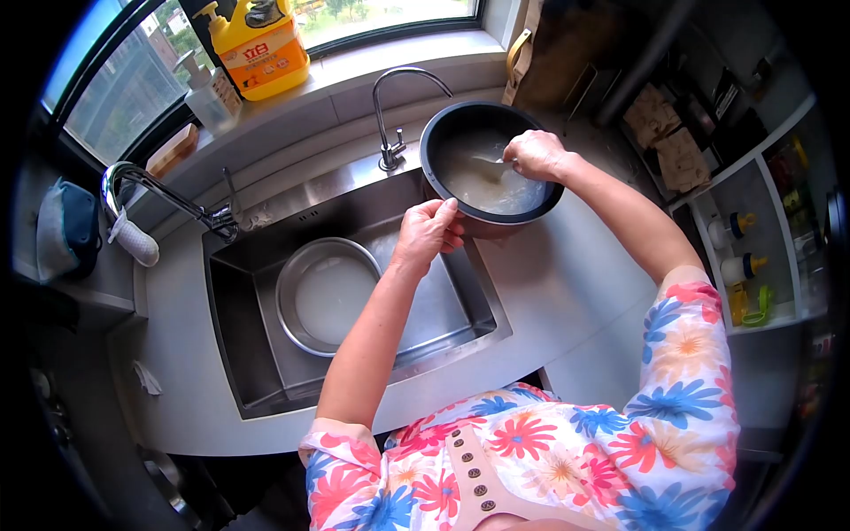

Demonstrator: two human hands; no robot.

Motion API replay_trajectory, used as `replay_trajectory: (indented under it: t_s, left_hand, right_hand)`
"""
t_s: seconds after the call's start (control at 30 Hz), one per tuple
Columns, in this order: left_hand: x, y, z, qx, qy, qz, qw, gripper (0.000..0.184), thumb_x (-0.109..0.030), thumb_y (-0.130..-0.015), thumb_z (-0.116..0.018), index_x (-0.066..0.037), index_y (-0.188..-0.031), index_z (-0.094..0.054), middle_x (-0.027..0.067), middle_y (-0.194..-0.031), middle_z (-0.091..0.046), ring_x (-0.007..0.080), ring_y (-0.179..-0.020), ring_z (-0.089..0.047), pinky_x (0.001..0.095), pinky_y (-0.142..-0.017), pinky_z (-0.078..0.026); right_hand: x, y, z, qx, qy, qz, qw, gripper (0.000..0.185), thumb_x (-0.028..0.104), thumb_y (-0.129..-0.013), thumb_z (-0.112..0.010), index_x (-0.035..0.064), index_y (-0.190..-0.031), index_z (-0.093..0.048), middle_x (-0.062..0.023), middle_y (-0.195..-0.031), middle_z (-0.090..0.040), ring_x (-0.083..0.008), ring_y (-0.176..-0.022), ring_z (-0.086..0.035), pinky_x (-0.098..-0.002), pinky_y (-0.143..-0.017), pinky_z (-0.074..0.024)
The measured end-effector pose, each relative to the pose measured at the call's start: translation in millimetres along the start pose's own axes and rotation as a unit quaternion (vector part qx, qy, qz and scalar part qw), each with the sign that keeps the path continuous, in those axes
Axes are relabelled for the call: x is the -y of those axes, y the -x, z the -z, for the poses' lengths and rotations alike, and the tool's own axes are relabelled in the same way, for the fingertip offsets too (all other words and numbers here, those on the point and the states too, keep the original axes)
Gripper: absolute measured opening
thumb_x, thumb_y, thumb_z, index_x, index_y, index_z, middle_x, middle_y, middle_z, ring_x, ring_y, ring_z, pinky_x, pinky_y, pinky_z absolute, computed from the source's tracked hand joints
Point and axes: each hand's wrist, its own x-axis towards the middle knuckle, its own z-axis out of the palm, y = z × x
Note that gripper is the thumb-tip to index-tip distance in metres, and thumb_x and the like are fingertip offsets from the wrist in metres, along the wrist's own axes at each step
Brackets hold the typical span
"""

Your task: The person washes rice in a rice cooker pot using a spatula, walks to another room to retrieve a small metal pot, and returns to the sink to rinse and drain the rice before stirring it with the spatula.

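Observation:
A dark inner cooking pot (496, 228), brownish outside, stands on the counter at the sink's right back corner. Cloudy whitish liquid (474, 186) with pale matter in it fills its lower part. My left hand (428, 234) is closed on the pot's near-left rim, thumb on the edge. Reaching in from the right, my right hand (536, 156) grips a pale spoon (489, 166), whose head dips into the liquid. In the sink (434, 310) lies a round metal basin (284, 310) holding whitish, cloudy liquid.
A curved thin faucet (382, 106) rises just left of the pot. Another faucet (168, 186) stands at the sink's left. On the sill are a yellow detergent jug (257, 53) and a pump bottle (211, 99). Shelves (753, 221) with baby bottles stand at right.

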Motion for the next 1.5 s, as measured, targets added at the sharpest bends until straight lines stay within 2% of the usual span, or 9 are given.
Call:
replay_trajectory:
  t_s: [0.17, 0.37, 0.57, 0.6, 0.73, 1.07, 1.3, 1.43, 1.5]
  left_hand:
    - [0.2, 1.6, -1.0, -0.003, 0.005, 0.0, 1.0, 0.033, -0.035, -0.089, -0.054, -0.003, -0.085, -0.061, 0.0045, -0.067, -0.059, 0.0127, -0.053, -0.059, 0.0237, -0.046, -0.047]
    - [-0.9, 1.1, -1.2, -0.004, 0.002, 0.0, 1.0, 0.032, -0.035, -0.089, -0.054, -0.003, -0.084, -0.06, 0.0045, -0.067, -0.059, 0.0125, -0.052, -0.059, 0.0241, -0.046, -0.047]
    - [-2.0, 2.4, -1.2, -0.006, -0.004, 0.004, 1.0, 0.033, -0.036, -0.089, -0.053, -0.004, -0.083, -0.06, 0.0042, -0.066, -0.059, 0.0122, -0.052, -0.058, 0.0241, -0.046, -0.047]
    - [-2.2, 3.9, -0.4, -0.007, -0.003, 0.005, 1.0, 0.033, -0.036, -0.089, -0.053, -0.004, -0.083, -0.06, 0.0041, -0.066, -0.058, 0.0121, -0.052, -0.058, 0.024, -0.046, -0.047]
    - [1.8, 21.9, 4.4, 0.006, 0.011, 0.03, 0.999, 0.032, -0.036, -0.089, -0.052, -0.005, -0.083, -0.06, 0.0036, -0.067, -0.058, 0.0118, -0.054, -0.058, 0.0236, -0.048, -0.047]
    - [33.4, 80.6, 31.7, 0.071, -0.039, 0.069, 0.994, 0.023, -0.026, -0.088, -0.056, -0.004, -0.086, -0.061, 0.0032, -0.071, -0.061, 0.011, -0.059, -0.059, 0.0232, -0.055, -0.048]
    - [49.4, 150.2, 73.3, 0.034, -0.03, 0.074, 0.996, 0.023, -0.023, -0.088, -0.056, -0.001, -0.088, -0.061, 0.0047, -0.073, -0.06, 0.0119, -0.064, -0.059, 0.0234, -0.06, -0.048]
    - [54.7, 220.4, 102.6, -0.079, -0.001, 0.058, 0.995, 0.02, -0.02, -0.087, -0.056, -0.001, -0.087, -0.06, 0.0052, -0.073, -0.06, 0.0119, -0.063, -0.058, 0.0247, -0.06, -0.049]
    - [68.3, 259.2, 117.4, -0.145, 0.016, 0.04, 0.989, 0.018, -0.019, -0.088, -0.056, -0.001, -0.088, -0.06, 0.0054, -0.073, -0.06, 0.0125, -0.062, -0.058, 0.0253, -0.058, -0.049]
  right_hand:
    - [-17.1, -6.7, -0.4, -0.057, 0.027, -0.027, 0.998, 0.029, 0.008, -0.072, -0.056, 0.0197, -0.096, -0.068, -0.0085, -0.098, -0.065, -0.0257, -0.096, -0.06, -0.0352, -0.081, -0.0484]
    - [-5.1, 8.1, -1.5, 0.071, -0.003, 0.022, 0.997, 0.031, 0.006, -0.07, -0.057, 0.0145, -0.097, -0.068, -0.0089, -0.099, -0.065, -0.026, -0.095, -0.06, -0.0354, -0.081, -0.0481]
    - [10.7, 28.4, 28.4, 0.177, -0.03, 0.025, 0.983, 0.029, 0.01, -0.071, -0.059, 0.0143, -0.098, -0.068, -0.0055, -0.078, -0.068, -0.0182, -0.075, -0.066, -0.0307, -0.067, -0.0514]
    - [11.2, 32.8, 32.8, 0.157, -0.052, 0.017, 0.986, 0.03, 0.011, -0.071, -0.06, 0.0145, -0.099, -0.068, -0.0038, -0.071, -0.067, -0.0147, -0.066, -0.066, -0.0288, -0.063, -0.0515]
    - [14.0, 56.4, 38.0, -0.017, -0.002, -0.008, 1.0, 0.024, 0.015, -0.076, -0.059, 0.0177, -0.098, -0.068, -0.0038, -0.097, -0.066, -0.0243, -0.095, -0.059, -0.0344, -0.08, -0.0483]
    - [22.1, 95.7, 15.6, -0.188, -0.094, -0.089, 0.974, 0.022, 0.02, -0.08, -0.058, 0.0196, -0.101, -0.066, -0.0069, -0.091, -0.066, -0.0249, -0.081, -0.064, -0.0347, -0.074, -0.0499]
    - [45.1, 167.6, -7.5, -0.394, -0.211, 0.014, 0.895, 0.028, 0.007, -0.077, -0.063, 0.0128, -0.104, -0.066, -0.0106, -0.089, -0.066, -0.0248, -0.077, -0.065, -0.0298, -0.066, -0.0502]
    - [70.0, 224.7, -41.8, -0.364, -0.211, 0.069, 0.905, 0.034, -0.003, -0.071, -0.064, 0.0096, -0.102, -0.066, -0.0082, -0.073, -0.061, -0.022, -0.063, -0.059, -0.0283, -0.059, -0.0481]
    - [74.5, 240.5, -76.0, -0.323, -0.22, 0.025, 0.92, 0.034, -0.002, -0.071, -0.061, 0.0112, -0.103, -0.064, -0.0079, -0.072, -0.06, -0.0231, -0.063, -0.058, -0.0313, -0.058, -0.0473]
